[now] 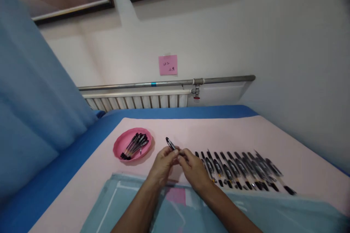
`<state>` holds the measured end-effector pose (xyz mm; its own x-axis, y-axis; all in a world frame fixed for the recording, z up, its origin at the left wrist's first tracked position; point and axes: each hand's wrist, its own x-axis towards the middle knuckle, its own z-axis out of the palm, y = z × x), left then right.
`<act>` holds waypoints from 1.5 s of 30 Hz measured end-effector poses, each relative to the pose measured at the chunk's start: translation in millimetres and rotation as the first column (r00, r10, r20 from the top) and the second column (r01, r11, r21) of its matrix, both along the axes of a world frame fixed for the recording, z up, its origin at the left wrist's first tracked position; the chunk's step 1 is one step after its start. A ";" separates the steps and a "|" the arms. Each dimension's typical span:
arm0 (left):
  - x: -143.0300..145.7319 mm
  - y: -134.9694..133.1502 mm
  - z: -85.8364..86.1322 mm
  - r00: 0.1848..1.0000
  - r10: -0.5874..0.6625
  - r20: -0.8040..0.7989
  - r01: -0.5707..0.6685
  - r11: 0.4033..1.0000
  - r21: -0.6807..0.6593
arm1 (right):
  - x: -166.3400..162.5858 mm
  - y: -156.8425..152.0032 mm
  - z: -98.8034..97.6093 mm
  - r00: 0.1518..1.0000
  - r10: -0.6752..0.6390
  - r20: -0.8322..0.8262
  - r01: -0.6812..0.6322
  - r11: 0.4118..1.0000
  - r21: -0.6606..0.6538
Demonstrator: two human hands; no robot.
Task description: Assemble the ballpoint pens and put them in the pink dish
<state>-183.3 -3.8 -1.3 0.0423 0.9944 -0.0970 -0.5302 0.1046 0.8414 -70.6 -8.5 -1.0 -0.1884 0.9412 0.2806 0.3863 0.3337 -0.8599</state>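
In front of me a black pen (170, 143) points up and to the left, its dark clip end sticking out past my fingers. My left hand (162, 164) pinches it around the middle. The fingers of my right hand (193, 167) are closed at its lower end, which they mostly hide. To the right of my hands, black pen parts (242, 167) lie in slanted rows, looking like caps, barrels and small end pieces. On the left, several dark pens (136, 145) lie bunched in a pink plate (118, 148).
Pink sheeting (213, 129) covers a blue surface (180, 113). A teal bag or cloth (128, 204) lies at the near edge under my forearms. A blue curtain (35, 116) hangs at left. Behind are a radiator (142, 100), a pipe (226, 79) and a wall note (167, 64).
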 end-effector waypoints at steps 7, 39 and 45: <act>-78.9 27.1 16.5 0.668 0.593 -0.450 -0.490 0.806 0.333 | 4.7 2.5 -4.9 0.999 -0.038 0.015 0.037 0.997 0.061; 30.5 21.5 -4.2 -0.206 -0.084 -0.975 0.068 0.993 -0.099 | 104.4 38.6 6.0 0.982 -0.189 -0.004 0.189 0.982 -0.025; 38.5 30.4 -4.0 -0.285 -0.179 -0.942 0.013 0.981 -0.191 | 110.9 32.8 -1.8 0.986 -0.154 0.070 0.148 0.986 0.083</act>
<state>-144.9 26.7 -5.3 -0.0916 0.9749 -0.2029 0.9589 0.1413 0.2462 40.3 24.3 -2.8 -0.0695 0.9364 0.3439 0.5006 0.3309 -0.7999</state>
